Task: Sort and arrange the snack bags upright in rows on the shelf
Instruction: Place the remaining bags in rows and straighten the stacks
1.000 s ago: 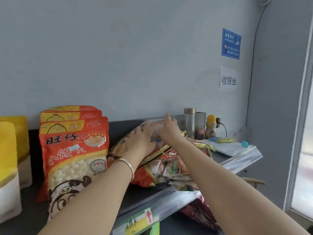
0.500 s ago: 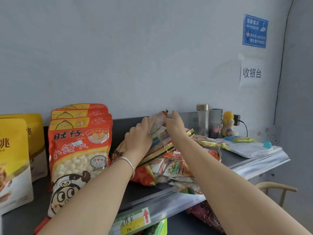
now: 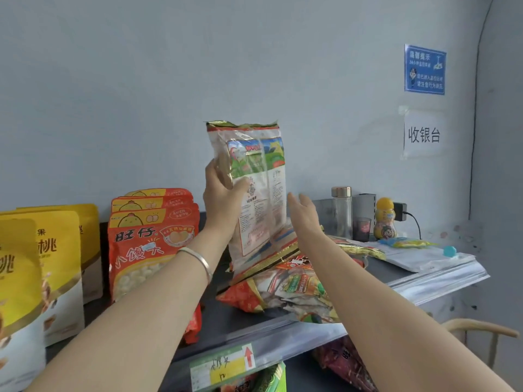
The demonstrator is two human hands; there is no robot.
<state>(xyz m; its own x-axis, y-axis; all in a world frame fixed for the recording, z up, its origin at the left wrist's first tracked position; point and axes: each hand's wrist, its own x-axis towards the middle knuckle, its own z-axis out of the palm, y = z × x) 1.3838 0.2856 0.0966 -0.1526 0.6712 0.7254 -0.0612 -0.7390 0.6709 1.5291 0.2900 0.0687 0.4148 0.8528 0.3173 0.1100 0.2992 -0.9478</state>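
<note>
The left hand [image 3: 223,199] gripped the bag [image 3: 256,176] by its left edge, thumb on the near face and fingers curled behind. It held the bag upright over the middle of the shelf [image 3: 441,281], long axis vertical, sealed top up, printed back facing the camera, lower edge at the pile [image 3: 291,290] of flat-lying bags. The right hand [image 3: 304,213] was open, fingers straight, holding nothing, just right of the bag; red bags [image 3: 150,244] stood upright to the left.

Yellow bags [image 3: 19,278] at left edge cropped; small print on held bag [image 3: 260,176] illegible.
</note>
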